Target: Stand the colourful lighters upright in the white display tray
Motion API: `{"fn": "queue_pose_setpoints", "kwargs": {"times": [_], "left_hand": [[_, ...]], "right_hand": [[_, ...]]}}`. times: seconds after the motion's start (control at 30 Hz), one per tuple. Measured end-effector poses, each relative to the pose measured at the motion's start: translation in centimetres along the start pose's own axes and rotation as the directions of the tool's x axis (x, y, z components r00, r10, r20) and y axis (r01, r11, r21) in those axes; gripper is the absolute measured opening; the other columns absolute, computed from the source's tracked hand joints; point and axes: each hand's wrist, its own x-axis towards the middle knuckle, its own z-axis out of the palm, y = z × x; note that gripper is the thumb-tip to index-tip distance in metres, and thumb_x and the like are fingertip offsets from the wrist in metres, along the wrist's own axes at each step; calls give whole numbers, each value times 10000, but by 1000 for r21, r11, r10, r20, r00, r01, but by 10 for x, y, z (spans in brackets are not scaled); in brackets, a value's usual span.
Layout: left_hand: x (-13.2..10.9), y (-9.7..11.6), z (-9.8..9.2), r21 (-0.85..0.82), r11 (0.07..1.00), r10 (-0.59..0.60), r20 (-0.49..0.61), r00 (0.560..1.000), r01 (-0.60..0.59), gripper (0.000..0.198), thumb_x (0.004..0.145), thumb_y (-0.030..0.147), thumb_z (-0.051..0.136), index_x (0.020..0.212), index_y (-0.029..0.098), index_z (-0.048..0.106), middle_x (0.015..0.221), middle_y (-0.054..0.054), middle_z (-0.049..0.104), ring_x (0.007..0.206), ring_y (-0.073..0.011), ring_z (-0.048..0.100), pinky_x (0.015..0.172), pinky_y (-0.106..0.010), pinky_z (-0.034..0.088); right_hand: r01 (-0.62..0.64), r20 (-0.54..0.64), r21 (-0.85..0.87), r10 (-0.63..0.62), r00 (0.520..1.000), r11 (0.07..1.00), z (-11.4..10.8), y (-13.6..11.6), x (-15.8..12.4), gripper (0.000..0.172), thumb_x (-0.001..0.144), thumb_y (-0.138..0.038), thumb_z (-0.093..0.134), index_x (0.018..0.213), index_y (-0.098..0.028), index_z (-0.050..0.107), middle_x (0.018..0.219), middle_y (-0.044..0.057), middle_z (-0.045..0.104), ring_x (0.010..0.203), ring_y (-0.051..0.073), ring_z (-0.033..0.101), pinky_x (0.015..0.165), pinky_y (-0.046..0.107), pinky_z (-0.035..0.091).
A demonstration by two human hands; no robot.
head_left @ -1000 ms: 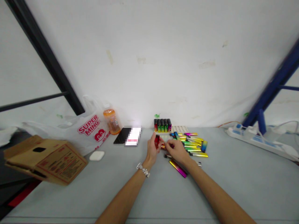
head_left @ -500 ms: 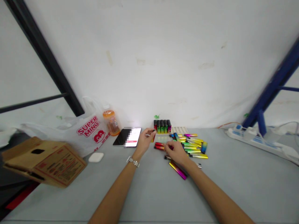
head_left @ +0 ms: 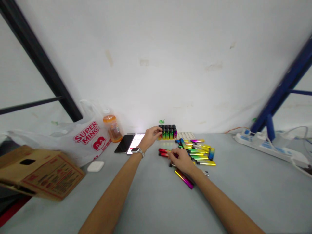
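Note:
My left hand (head_left: 151, 136) reaches to the left corner of a tray of upright lighters (head_left: 169, 131) by the wall, its fingertips pinched on a lighter there. Bent fingers of my right hand (head_left: 181, 159) rest on the table over a loose pile of rainbow-coloured lighters (head_left: 201, 152). What they grip is hidden. Two red lighters (head_left: 163, 151) lie just left of its fingertips, and a magenta-and-yellow lighter (head_left: 184, 178) lies under the wrist. A white holed tray (head_left: 187, 135) sits right of the filled one.
Two phones (head_left: 124, 143) lie left of the tray, beside an orange bottle (head_left: 109, 127) and a white plastic bag (head_left: 85, 138). A white earbud case (head_left: 95, 166) and a cardboard box (head_left: 41, 174) sit at the left. A power strip (head_left: 258, 142) lies at the right.
My left hand has carried a red lighter from the middle of the table back to the tray by the wall. My right hand has stayed over the pile.

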Motion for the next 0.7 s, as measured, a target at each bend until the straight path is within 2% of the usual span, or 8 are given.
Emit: {"fn": "queue_pose_setpoints", "kwargs": {"times": [0.23, 0.43, 0.57, 0.7], "left_hand": [[5, -11, 3, -26, 1000, -7, -5, 1000, 7, 173, 783, 298, 671, 912, 189, 711, 880, -59, 718, 827, -189, 670, 849, -347, 540], [-1, -18, 4, 79, 994, 70, 11, 997, -71, 168, 841, 279, 599, 946, 181, 688, 972, -71, 663, 891, -183, 646, 844, -346, 555], [-7, -11, 0, 316, 929, 173, 93, 981, -194, 220, 858, 183, 512, 1016, 178, 663, 1077, -77, 578, 944, -172, 607, 860, -330, 542], [-14, 3, -1, 658, 713, 181, 158, 971, -240, 388, 765, 57, 493, 1099, 191, 638, 1126, -94, 560, 1026, -232, 548, 896, -389, 489]], "right_hand": [[-2, -2, 5, 2, 1000, 1000, 1, 1, 0, 395, 921, -325, 463, 570, -165, 554, 522, 4, 554, 543, 127, 448, 544, 247, 285], [-3, -5, -8, 3, 1000, 1000, -1, -1, 0, 391, 913, -325, 471, 562, -168, 541, 520, -3, 534, 538, 123, 434, 533, 246, 269], [-8, 3, 3, 8, 1000, 1000, -1, -1, -1, 391, 917, -331, 467, 571, -168, 548, 527, 0, 551, 534, 123, 438, 530, 245, 273], [-5, -10, -12, 5, 1000, 1000, 0, -1, -1, 397, 917, -332, 468, 561, -170, 537, 526, -1, 543, 535, 123, 438, 535, 248, 276]]}}
